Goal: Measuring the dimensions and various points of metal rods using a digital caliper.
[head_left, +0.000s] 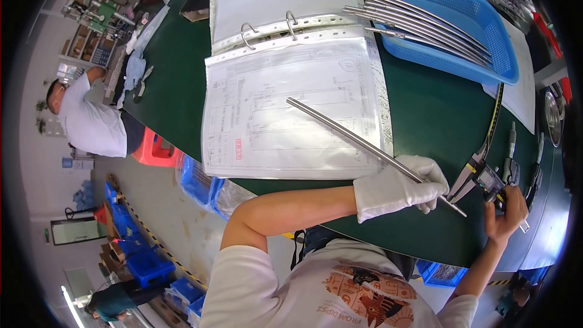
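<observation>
My left hand [405, 187], in a white glove, is closed around a slim, straight metal rod [346, 133]. The rod slants across the lower right of a drawing sheet [291, 103] in an open ring binder, and its near end sticks out past the glove. My bare right hand [507, 214] grips a digital caliper [487, 178] by its body and slide. The caliper's jaws reach the rod just beyond the glove; whether they pinch it I cannot tell. The caliper's beam points away toward the basket.
A blue perforated basket [507, 61] holds several metal rods [419, 24] that overhang its left side. Two micrometer-like tools [511, 157] lie right of the caliper. The green table's [437, 115] curved edge runs near my body. At left, a person in white [91, 112] sits by a red stool [156, 150].
</observation>
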The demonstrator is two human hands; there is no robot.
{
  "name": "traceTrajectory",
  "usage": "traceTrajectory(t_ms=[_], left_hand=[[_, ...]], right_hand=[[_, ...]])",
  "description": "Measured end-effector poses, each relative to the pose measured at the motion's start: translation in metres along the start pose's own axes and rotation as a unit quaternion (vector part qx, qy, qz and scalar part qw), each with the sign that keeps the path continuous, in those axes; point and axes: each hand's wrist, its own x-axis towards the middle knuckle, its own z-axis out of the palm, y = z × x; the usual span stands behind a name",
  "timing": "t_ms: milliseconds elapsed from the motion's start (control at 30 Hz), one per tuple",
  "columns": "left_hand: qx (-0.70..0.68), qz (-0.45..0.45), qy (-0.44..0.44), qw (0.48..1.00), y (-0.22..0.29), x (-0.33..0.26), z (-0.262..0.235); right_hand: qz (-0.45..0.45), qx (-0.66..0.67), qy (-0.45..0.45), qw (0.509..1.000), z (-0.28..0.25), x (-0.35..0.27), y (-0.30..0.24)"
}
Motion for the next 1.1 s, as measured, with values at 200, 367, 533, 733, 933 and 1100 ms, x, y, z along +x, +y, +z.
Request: traceTrajectory(t_ms=[200,367,533,733,933,1100], left_hand=[[0.033,0.0,0.004,0.999,0.001,-0.004,0.0],[0.007,-0.011,-0.009,1.0,-0.003,0.001,-0.003],[0.016,-0.016,-0.009,1.0,0.006,-0.003,-0.009],[0.018,0.014,-0.019,1.0,0.0,-0.006,-0.01],[0.075,0.084,0.063,0.992,0.011,-0.018,0.005],[0.088,0.184,0.162,0.965,0.087,0.015,-0.005]], right_hand=[[-0.005,0.006,0.012,1.0,0.0,0.002,-0.007],[0.009,0.002,0.012,1.0,0.0,0.004,-0.008],[-0.02,-0.005,0.027,0.999,0.001,0.016,-0.009],[-0.014,0.032,0.027,0.999,-0.004,0.015,-0.014],[0.049,0.018,0.132,0.99,-0.011,0.011,-0.015],[0.056,0.033,0.229,0.971,-0.016,0.019,-0.01]])
